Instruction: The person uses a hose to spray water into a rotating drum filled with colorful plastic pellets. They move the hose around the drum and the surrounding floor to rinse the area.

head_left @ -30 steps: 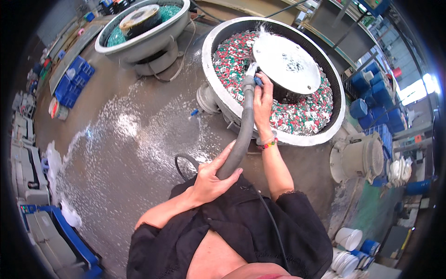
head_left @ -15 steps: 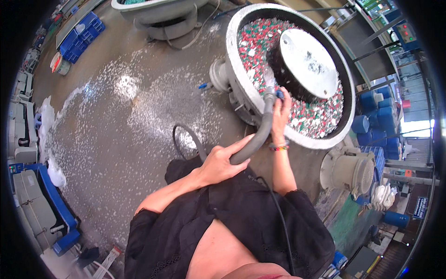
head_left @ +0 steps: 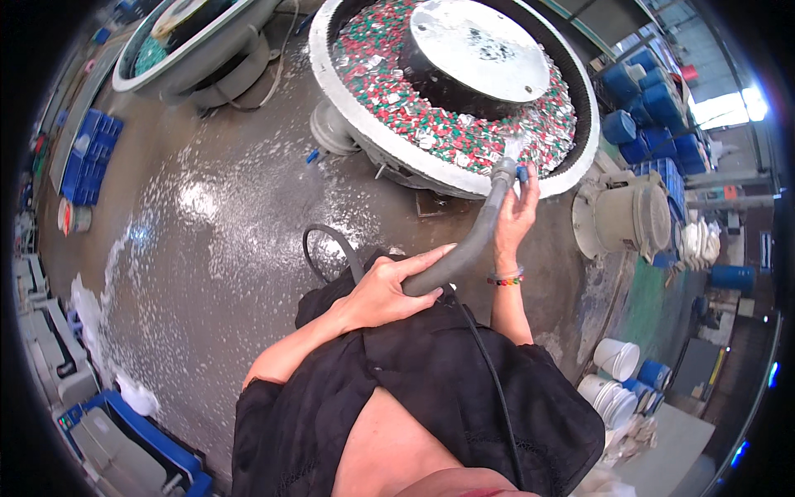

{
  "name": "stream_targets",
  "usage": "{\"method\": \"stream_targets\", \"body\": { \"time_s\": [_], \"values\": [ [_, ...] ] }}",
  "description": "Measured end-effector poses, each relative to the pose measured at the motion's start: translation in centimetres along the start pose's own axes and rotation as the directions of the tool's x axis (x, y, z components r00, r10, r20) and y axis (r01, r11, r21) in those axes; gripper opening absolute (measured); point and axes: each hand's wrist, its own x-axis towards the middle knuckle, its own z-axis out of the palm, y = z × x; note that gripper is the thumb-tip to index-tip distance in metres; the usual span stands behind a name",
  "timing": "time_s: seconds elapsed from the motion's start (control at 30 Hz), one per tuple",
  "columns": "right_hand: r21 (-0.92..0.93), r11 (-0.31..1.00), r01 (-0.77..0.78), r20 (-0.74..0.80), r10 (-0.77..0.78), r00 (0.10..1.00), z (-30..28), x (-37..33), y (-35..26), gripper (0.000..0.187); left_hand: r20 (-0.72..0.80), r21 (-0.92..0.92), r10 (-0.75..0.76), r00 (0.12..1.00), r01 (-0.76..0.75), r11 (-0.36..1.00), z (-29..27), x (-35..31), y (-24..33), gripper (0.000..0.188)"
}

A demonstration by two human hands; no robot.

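A thick grey hose [head_left: 464, 248] runs through both of my hands. My left hand [head_left: 385, 290] is wrapped round it near my body. Further along, my right hand [head_left: 517, 209] grips the nozzle end by a small blue valve handle [head_left: 522, 173]. Water sprays from the metal nozzle [head_left: 503, 170] into a large round tub [head_left: 352, 99] with a pale rim. Red, green and white small pieces [head_left: 397, 103] fill the ring-shaped trough, mixed with shiny flat bits. A round white-topped hub [head_left: 480, 50] rises in the middle of the tub.
Another tub [head_left: 178, 70] with teal pieces stands at the far left. Blue crates [head_left: 93, 157] are beyond the wet, foamy floor [head_left: 224, 224]. To the right are a beige motor housing [head_left: 625, 215], blue drums [head_left: 621, 124] and white buckets [head_left: 617, 358]. A thin black cable [head_left: 489, 373] hangs across my clothes.
My view has turned to the right, so the tub sits further left and higher. The nozzle's spray has moved along the trough to its near right part. Both hands keep their hold.
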Motion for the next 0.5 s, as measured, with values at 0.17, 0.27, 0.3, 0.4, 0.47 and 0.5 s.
{"method": "stream_targets", "body": {
  "time_s": [0.17,0.27,0.3,0.4,0.47,0.5],
  "values": [
    [-0.13,0.991,-0.038,0.149,0.058,0.987,3.5,0.8,1.4,0.059,-0.096,-0.012,-0.168,0.981,0.168,0.986,-0.1,0.4,-0.5,0.057],
    [0.094,0.994,-0.063,0.283,0.034,0.958,7.6,1.9,1.0,0.061,-0.256,-0.017,-0.152,0.955,0.153,0.988,-0.5,-0.6,-1.2,0.059],
    [0.218,0.972,-0.09,0.303,0.02,0.953,9.0,2.0,0.7,0.061,-0.28,-0.014,-0.131,0.951,0.133,0.991,-0.7,-0.9,-1.4,0.059],
    [0.437,0.847,-0.301,0.349,0.149,0.925,12.3,0.7,-3.3,0.058,-0.385,-0.002,-0.077,0.92,0.083,0.997,-1.8,-1.9,-2.5,0.059],
    [0.512,0.758,-0.404,0.408,0.199,0.891,13.6,-1.1,-5.3,0.052,-0.442,-0.071,-0.133,0.887,0.113,0.991,-2.2,-2.8,-3.0,0.059],
    [0.53,0.705,-0.472,0.479,0.21,0.852,14.1,-2.2,-5.5,0.051,-0.46,-0.109,-0.159,0.873,0.123,0.986,-2.6,-3.2,-3.5,0.059]
  ]
}}
